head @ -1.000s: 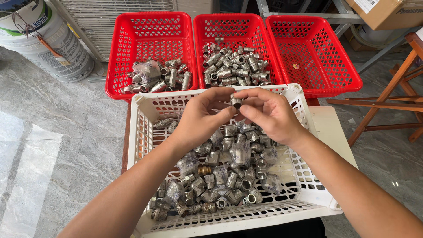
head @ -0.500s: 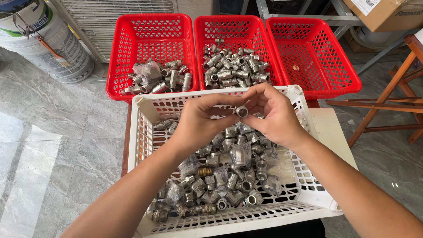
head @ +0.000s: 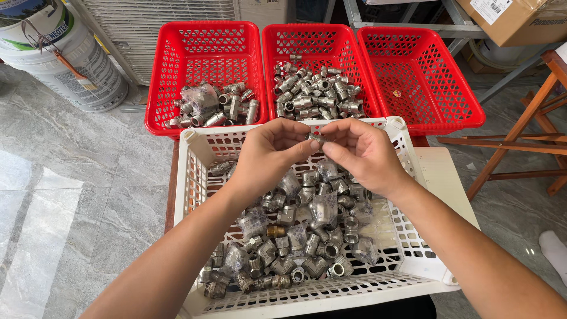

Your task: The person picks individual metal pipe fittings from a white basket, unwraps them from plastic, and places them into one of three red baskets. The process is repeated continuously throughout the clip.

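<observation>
A small silver threaded fitting is being pinched between the fingertips of both hands above the far edge of the white basket, its long axis lying roughly side to side; the left hand is grasping its left end and the right hand its right end, both equally near. Below the hands, the white basket is holding a heap of loose and bagged metal fittings. Beyond its far edge, the left red basket is carrying a small pile, the middle red basket a fuller pile, and the right red basket is showing no fittings.
</observation>
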